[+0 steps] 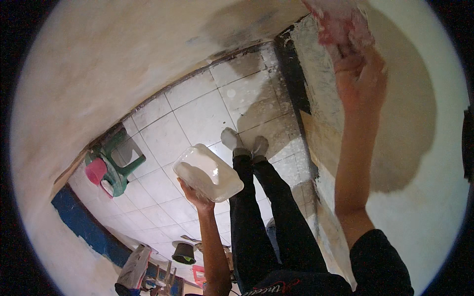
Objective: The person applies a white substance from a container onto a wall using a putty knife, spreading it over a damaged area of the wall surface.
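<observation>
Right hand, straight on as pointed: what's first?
Likely the wall on the right, met first by the blurred reddish item in the right hand. Depth and contact are unclear.

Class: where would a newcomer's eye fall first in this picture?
Probably on the white rectangular tub in the left hand, near the middle. Then the right hand at the upper right, holding a blurred pinkish-red item. At the left, a pink container stands out by a green plastic stool.

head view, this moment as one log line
left hand: holding white rounded-rectangular tub | right hand: raised at pale wall, holding blurred red-and-white item | feet: on white tiled floor
</observation>
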{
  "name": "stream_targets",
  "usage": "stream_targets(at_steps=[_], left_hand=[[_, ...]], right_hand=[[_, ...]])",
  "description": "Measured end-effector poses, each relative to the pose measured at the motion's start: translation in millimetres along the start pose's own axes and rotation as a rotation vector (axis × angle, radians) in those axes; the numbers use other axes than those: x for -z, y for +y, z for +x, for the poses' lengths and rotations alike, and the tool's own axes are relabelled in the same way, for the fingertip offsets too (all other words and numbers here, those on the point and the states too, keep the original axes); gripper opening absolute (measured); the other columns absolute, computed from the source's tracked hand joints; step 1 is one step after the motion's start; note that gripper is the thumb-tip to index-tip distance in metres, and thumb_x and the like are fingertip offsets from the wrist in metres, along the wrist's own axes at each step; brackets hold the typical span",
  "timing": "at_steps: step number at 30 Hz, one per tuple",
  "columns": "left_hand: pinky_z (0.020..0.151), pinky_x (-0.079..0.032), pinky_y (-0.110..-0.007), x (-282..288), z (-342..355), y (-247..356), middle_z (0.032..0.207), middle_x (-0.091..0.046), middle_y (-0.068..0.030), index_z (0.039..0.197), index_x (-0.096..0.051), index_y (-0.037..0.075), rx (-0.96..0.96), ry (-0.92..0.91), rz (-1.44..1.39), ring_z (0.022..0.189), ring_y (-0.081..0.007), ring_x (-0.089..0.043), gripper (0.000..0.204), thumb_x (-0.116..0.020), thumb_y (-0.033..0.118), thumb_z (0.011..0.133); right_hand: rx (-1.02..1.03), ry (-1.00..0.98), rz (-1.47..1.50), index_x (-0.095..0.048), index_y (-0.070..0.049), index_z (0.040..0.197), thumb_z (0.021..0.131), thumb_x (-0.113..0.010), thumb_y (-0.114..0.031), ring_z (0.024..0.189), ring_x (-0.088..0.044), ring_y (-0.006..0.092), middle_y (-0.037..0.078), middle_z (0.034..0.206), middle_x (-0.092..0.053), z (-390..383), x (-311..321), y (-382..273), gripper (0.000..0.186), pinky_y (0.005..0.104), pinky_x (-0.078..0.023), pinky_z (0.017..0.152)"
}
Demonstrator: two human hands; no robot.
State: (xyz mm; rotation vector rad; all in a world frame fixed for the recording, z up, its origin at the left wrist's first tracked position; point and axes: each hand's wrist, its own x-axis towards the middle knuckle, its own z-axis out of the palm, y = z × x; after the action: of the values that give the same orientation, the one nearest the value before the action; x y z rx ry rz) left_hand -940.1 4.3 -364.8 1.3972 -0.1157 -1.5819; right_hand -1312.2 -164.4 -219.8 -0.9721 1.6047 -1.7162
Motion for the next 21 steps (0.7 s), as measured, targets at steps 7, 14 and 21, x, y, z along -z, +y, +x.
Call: stream_targets(at_steps=[7, 14, 21], left_hand=[[0.104, -0.039, -0.045, 32, 0, 0, 0.133, -0.045, -0.0100, 0.140, -0.036, 0.010, 0.061, 0.093, -0.122, 0.123, -0.0281, -0.044, 0.060, -0.035, 0.053, 0.098], [0.103, -0.040, -0.045, 48, -9, 8, 0.131, -0.047, -0.0092, 0.139, -0.038, 0.011, 0.015, 0.141, -0.096, 0.120, -0.0273, -0.047, 0.060, -0.036, 0.054, 0.098], [0.104, -0.039, -0.045, 48, -22, 14, 0.132, -0.047, -0.0091, 0.140, -0.038, 0.012, 0.007, 0.168, -0.153, 0.122, -0.0268, -0.046, 0.060, -0.036, 0.055, 0.098]], right_hand=[[-0.038, -0.179, -0.365, -0.048, -0.002, 0.125, 0.091, -0.052, -0.007, 0.106, -0.059, 0.0293, 0.016, 0.115, -0.059, -58, -10, 246, 0.035, 0.0437, -0.051, 0.092], [-0.628, 0.114, 0.484, -0.049, 0.003, 0.105, 0.092, -0.044, -0.005, 0.087, -0.064, 0.0326, 0.019, 0.104, -0.058, -15, -116, 320, 0.016, 0.0446, -0.056, 0.085], [-0.259, -0.175, 0.180, -0.048, 0.006, 0.103, 0.092, -0.048, -0.005, 0.092, -0.063, 0.0330, 0.022, 0.100, -0.059, 5, -123, 179, 0.015, 0.0456, -0.055, 0.093]])
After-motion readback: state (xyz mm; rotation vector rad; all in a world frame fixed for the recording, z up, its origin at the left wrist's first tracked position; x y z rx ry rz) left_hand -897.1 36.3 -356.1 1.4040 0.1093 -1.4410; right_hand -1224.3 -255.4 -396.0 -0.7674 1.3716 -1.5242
